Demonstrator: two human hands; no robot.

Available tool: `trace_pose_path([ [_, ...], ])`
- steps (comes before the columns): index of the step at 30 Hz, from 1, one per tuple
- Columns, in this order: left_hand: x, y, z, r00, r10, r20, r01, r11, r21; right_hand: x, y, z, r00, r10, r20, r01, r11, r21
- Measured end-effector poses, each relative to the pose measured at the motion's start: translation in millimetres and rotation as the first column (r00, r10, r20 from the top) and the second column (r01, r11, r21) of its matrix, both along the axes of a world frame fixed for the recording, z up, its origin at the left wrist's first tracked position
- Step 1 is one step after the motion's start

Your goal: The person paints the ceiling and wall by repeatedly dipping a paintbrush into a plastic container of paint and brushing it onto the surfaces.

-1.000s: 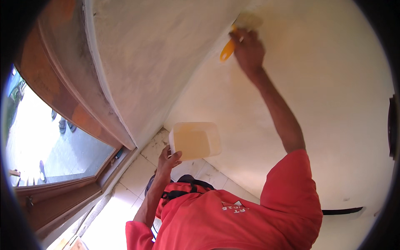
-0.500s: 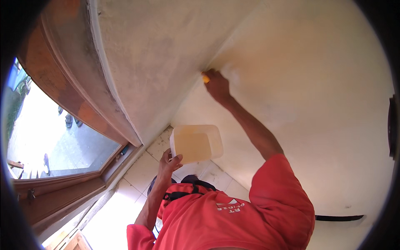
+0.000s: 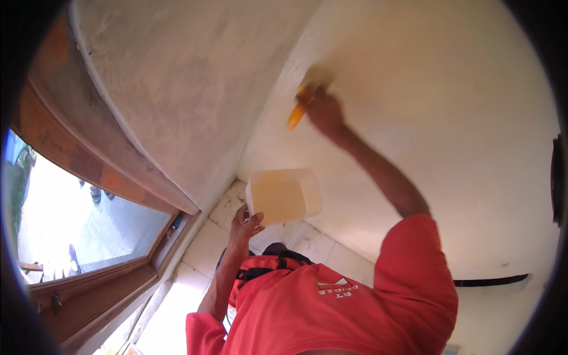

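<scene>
yellow-handled brush [image 3: 296,114] is gripped in the right hand [image 3: 324,112], its blurred bristles [image 3: 319,75] at the pale wall [image 3: 426,124] near the corner [image 3: 273,92]; light, even strokes would suit, with the plastic tub [image 3: 312,192], held by the left hand [image 3: 246,221], ideally level.

Tiled floor [image 3: 198,251] (pale); dark smudges [image 3: 235,191]

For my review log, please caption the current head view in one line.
Right hand grips an orange-handled brush by a pale wall; left hand holds a translucent rectangular tub.
</scene>
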State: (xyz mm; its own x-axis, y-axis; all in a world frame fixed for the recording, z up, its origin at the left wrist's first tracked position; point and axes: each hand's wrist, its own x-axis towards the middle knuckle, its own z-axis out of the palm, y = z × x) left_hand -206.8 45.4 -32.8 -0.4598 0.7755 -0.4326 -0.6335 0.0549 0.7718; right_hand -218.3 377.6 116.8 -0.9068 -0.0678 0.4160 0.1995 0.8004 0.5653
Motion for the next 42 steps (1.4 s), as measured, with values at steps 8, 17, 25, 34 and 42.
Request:
trace_pose_path([
  [8, 4.8, -10.6, 1.7, 1.000, 0.019, -0.008, -0.020, 0.997, -0.073, -16.0, -1.9, -48.0, 0.980, -0.185, -0.077, 0.147, 0.926, -0.348],
  [17, 3.4, -11.5, 11.3, 0.996, 0.091, 0.015, -0.090, 0.995, -0.043, -1.6, -7.8, -27.6, 0.989, 0.035, -0.147, -0.048, 0.995, -0.086],
  [25, 3.7, -10.1, 7.8, 0.999, 0.043, 0.007, -0.043, 0.997, -0.066, -21.3, -18.6, -80.8, 0.989, -0.131, 0.068, 0.148, 0.881, -0.450],
  [34, 6.0, -2.2, 8.8, 1.000, -0.009, -0.002, 0.009, 1.000, -0.015, 49.7, 1.2, 244.8, 0.809, 0.344, -0.476, -0.203, 0.924, 0.323],
  [42, 7.1, 0.7, 5.8, 0.999, -0.045, 0.017, 0.045, 0.999, -0.022, 66.7, -4.1, -23.0, 0.997, 0.005, -0.079, -0.016, 0.991, -0.130],
])
